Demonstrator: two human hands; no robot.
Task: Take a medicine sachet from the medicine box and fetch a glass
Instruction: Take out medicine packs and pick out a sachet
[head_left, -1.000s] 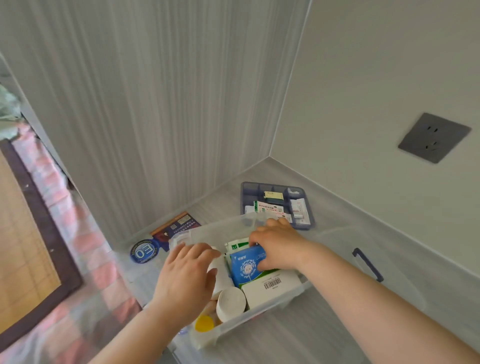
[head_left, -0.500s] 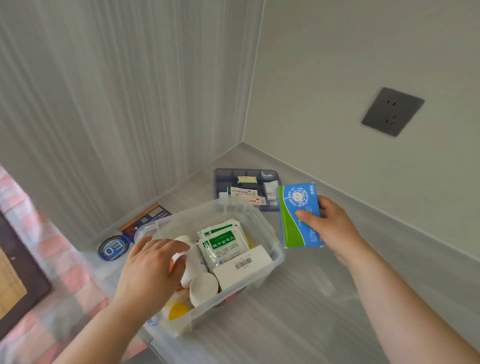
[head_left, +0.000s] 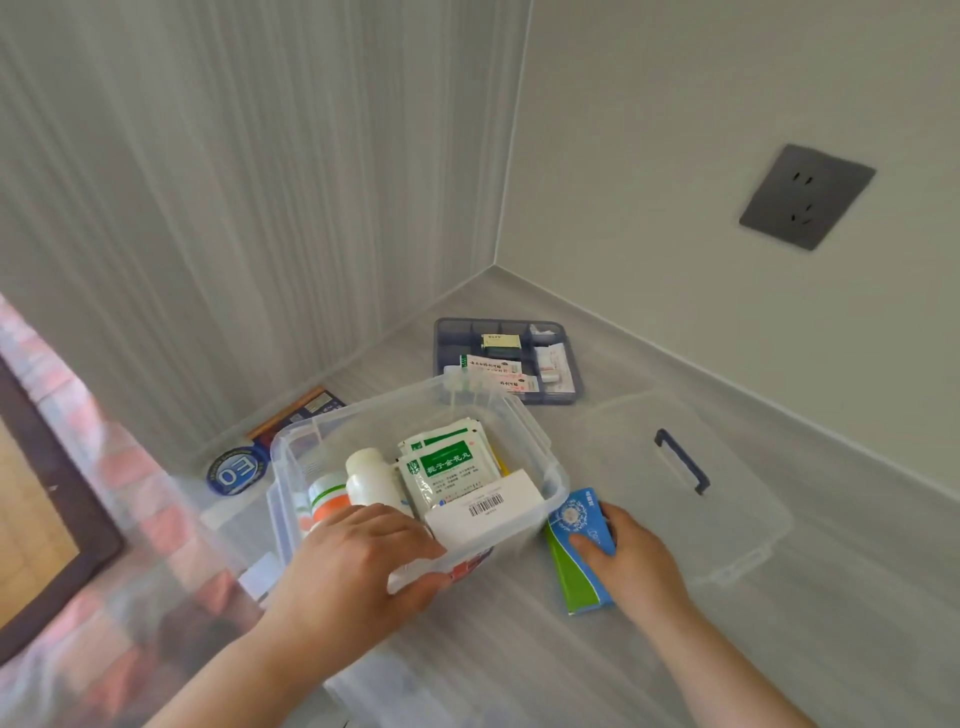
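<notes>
clear plastic medicine box (head_left: 540, 462) steadied by the left hand (head_left: 358, 561) gripping its near rim; right hand (head_left: 634, 561) presses the blue-green carton (head_left: 576, 551) onto the counter, probably uncovering the green sachets (head_left: 447, 467) inside

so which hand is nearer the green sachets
Left. The left hand is at the box's front edge just below the green sachets; the right hand rests outside on a blue carton.

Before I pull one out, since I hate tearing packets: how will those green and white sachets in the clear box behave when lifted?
The green and white sachets look flat and thin, so probably floppy and light. They stand stacked together, so neighbours may lift along. Their surface looks glossy, so possibly slippery to pinch.
</notes>
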